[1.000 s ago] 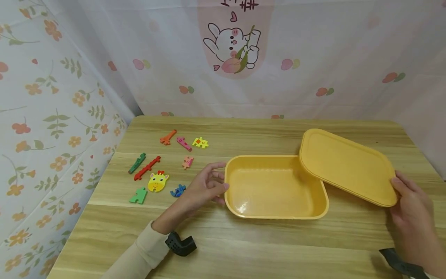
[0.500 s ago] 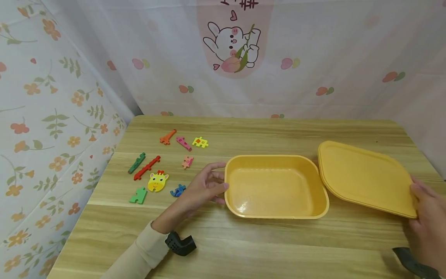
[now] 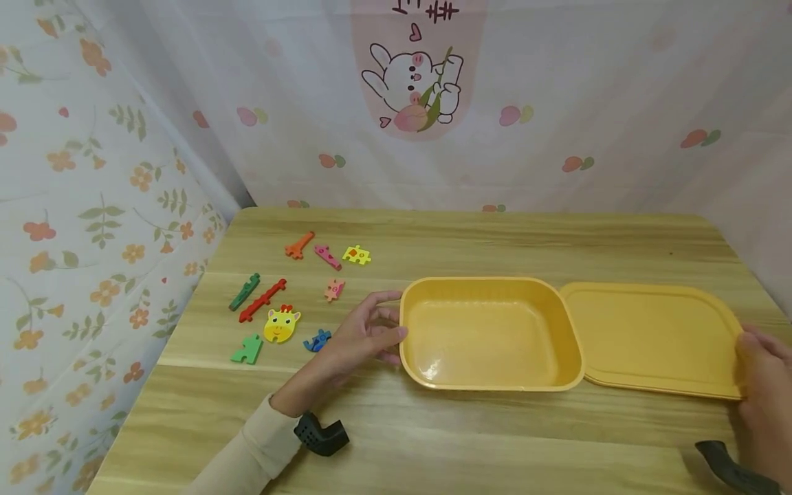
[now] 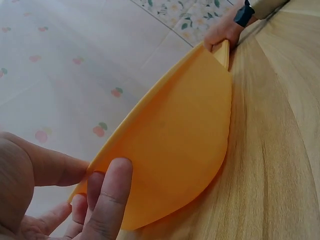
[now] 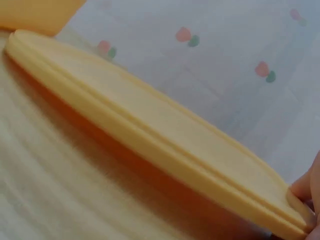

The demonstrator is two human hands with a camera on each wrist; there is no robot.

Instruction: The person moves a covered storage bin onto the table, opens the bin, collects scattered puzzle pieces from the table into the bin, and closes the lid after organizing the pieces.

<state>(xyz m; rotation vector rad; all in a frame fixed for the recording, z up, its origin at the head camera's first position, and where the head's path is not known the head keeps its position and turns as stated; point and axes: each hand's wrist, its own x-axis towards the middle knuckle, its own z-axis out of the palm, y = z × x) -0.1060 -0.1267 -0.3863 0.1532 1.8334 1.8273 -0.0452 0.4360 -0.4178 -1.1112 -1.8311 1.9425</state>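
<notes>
A yellow, round-cornered box [image 3: 489,337] stands uncovered on the table. At its left end, my left hand [image 3: 355,337] holds the edge, thumb at the rim and fingers against the outer wall below. The left wrist view shows these fingers [image 4: 112,195] close against the box's side [image 4: 170,130]. My right hand [image 3: 764,385], partly cut off by the frame, grips the right end of the yellow lid [image 3: 656,337]. That lid lies low beside the box, its left end at the box's right wall. In the right wrist view the lid [image 5: 150,120] tilts above its shadow.
Several small puzzle pieces lie left of the box: a giraffe face [image 3: 281,324], a red strip [image 3: 262,300], a green piece [image 3: 249,350], a blue piece [image 3: 317,340] and a yellow piece [image 3: 356,255]. A printed curtain [image 3: 526,82] hangs behind the wooden table [image 3: 470,440].
My right hand has drawn the lid off the box's right corner, rightward and down toward the table, turning it nearly in line with the box. My left hand and the box stay put.
</notes>
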